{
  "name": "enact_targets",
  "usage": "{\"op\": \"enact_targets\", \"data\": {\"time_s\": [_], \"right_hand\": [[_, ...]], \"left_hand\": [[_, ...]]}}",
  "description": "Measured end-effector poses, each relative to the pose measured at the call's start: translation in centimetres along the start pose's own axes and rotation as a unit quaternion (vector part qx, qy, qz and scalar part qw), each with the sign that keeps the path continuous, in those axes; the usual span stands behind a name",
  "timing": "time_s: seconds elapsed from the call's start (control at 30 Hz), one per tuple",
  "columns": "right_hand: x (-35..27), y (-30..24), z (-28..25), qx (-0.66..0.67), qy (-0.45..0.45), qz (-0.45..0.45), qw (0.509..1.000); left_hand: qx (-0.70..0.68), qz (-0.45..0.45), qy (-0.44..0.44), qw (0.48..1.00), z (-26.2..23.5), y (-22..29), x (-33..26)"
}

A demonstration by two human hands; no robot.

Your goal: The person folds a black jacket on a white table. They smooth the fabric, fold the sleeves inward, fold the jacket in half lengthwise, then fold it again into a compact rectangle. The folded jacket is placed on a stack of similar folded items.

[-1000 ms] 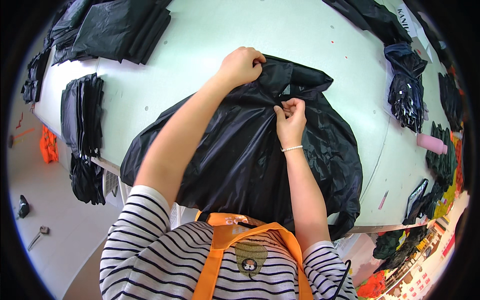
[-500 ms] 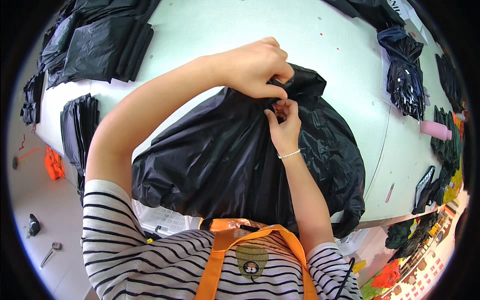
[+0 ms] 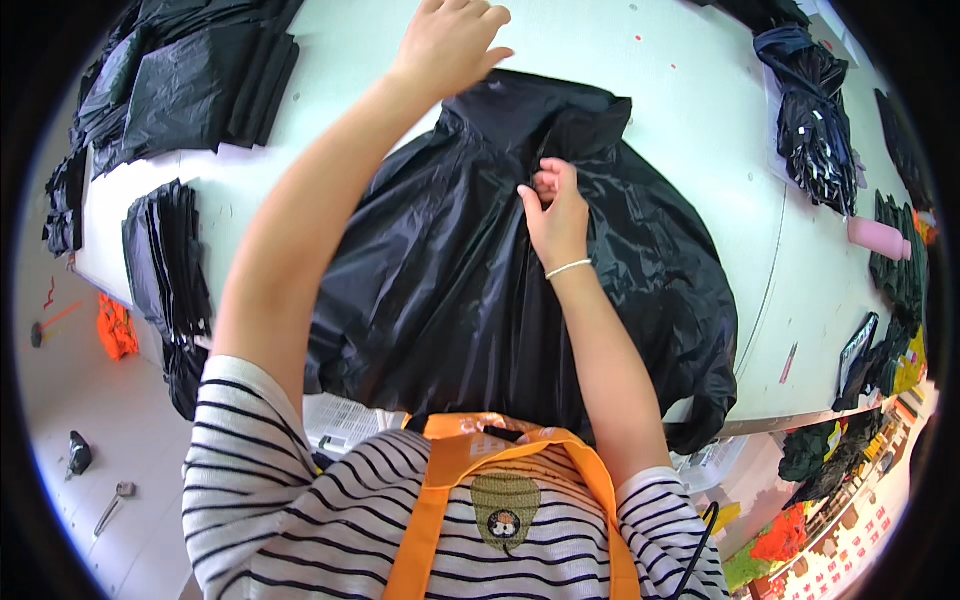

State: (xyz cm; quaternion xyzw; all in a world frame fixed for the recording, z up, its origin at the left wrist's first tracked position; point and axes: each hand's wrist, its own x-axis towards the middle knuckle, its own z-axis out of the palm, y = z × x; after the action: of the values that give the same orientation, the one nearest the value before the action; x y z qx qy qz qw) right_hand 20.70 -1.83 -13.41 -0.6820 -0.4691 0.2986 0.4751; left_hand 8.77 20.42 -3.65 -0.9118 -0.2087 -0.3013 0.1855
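A shiny black jacket (image 3: 450,290) lies spread on the white table in front of me, its raised collar (image 3: 520,105) pointing away and folds running down toward my body. My left hand (image 3: 455,45) is above the table just beyond the collar's left end, fingers loosely bent and thumb apart, with nothing seen in it. At the front opening below the collar, the curled fingers of my right hand (image 3: 558,215) are closed on the jacket's edge. What exactly lies inside those fingers is partly hidden.
Folded black garments (image 3: 190,90) are stacked at the far left, with another black pile (image 3: 165,260) at the table's left edge. On the right are a dark bundle (image 3: 815,130), a pink bottle (image 3: 878,240) and a small thin tool (image 3: 789,363). A white crate (image 3: 345,420) stands below the near edge.
My left hand has left the collar and moved up and to the left. The collar now stands more spread out. My right hand has shifted slightly up and left.
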Motion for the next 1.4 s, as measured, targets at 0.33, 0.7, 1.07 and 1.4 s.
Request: {"op": "enact_targets", "data": {"time_s": [0.33, 0.7, 1.07, 1.4], "right_hand": [[-15.8, -3.6, -6.0, -0.198, -0.135, 0.09, 0.967], [-22.0, -2.4, -7.1, -0.153, -0.059, 0.103, 0.981], [-23.6, -3.5, -6.7, 0.16, -0.043, 0.249, 0.954], [-23.6, -3.3, -6.3, 0.226, -0.054, 0.272, 0.934]], "left_hand": [[-0.245, -0.451, -0.453, 0.729, -16.2, 27.8, -16.8], [-0.357, -0.467, -0.386, 0.711, -15.8, 30.8, -19.3], [-0.683, -0.519, -0.284, 0.429, -17.4, 29.4, -18.7], [-0.675, -0.513, -0.274, 0.454, -17.1, 30.3, -19.5]]}}
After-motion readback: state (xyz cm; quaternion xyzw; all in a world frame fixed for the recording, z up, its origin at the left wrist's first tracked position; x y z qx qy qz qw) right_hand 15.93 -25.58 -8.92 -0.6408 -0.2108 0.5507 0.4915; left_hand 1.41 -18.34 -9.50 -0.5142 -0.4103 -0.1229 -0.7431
